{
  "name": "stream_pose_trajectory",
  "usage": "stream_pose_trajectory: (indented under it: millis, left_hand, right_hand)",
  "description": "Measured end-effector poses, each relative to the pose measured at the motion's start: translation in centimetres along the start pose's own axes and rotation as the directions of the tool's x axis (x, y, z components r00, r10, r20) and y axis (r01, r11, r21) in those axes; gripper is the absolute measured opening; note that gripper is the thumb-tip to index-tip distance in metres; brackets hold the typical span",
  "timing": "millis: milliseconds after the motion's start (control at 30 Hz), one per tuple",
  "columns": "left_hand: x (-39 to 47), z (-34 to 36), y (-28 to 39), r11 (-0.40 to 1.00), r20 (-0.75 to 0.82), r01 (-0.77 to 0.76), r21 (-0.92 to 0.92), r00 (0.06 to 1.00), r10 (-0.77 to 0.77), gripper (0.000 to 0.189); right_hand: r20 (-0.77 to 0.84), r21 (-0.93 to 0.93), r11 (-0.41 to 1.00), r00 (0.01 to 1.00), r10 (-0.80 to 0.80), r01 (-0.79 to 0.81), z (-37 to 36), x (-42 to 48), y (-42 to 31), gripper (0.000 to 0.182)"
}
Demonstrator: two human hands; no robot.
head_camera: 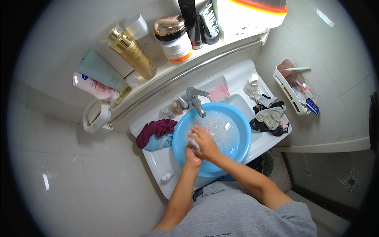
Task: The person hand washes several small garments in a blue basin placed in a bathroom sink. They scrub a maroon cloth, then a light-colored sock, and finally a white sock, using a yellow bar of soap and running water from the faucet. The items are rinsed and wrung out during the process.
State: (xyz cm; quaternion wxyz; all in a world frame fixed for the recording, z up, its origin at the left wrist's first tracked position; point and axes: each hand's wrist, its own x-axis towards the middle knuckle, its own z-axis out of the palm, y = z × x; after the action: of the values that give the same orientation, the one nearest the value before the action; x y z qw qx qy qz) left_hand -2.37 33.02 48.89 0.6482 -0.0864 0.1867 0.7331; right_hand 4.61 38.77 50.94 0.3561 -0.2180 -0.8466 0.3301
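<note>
Both hands meet over the left part of a round light-blue plastic basin [248, 131] that sits in a white washbasin. Pressed between them is a small wet, pale grey cloth [194, 144], perhaps a sock; most of it is hidden by the fingers. My left hand [194, 158] lies underneath and holds it. Over the top, my right hand [208, 144] grips the same cloth with bent fingers. Foamy water [226, 130] fills the basin. A chrome faucet [195, 99] reaches over its far rim.
Maroon and light-blue cloths [158, 133] lie on the left ledge, crumpled socks [271, 115] on the right. A white pump bottle [251, 84] and pink cloth [219, 92] stand behind. Above runs a metal rail [189, 71] below a shelf of toiletries. A small white bottle [167, 176] lies front left.
</note>
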Motion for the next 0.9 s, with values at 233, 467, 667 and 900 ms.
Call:
stream_pose_trajectory:
  millis: [233,467,667,900]
  left_hand:
    - [0.3,-3.3,0.8,0.984,0.196,0.038,-0.174,0.981,-0.003,0.045]
    - [0.3,-0.8,0.4,0.994,-0.196,-0.014,0.106,0.980,0.034,0.039]
    - [0.6,-3.5,1.1,0.990,0.098,-0.065,-0.124,0.992,0.077,0.043]
    - [0.5,-0.8,1.3,0.999,-0.010,-0.016,0.039,1.000,0.017,0.040]
  right_hand:
    - [-0.011,0.118,0.989,0.996,-0.086,0.086,-0.2,-1.2,-2.9,0.031]
    - [-0.031,0.030,0.996,0.996,0.090,-0.089,1.3,0.9,3.1,0.032]
    - [0.072,0.130,0.985,0.989,-0.126,0.116,1.9,-1.5,-0.9,0.029]
    - [-0.056,-0.021,0.999,0.998,0.041,-0.043,2.0,-0.5,2.5,0.032]
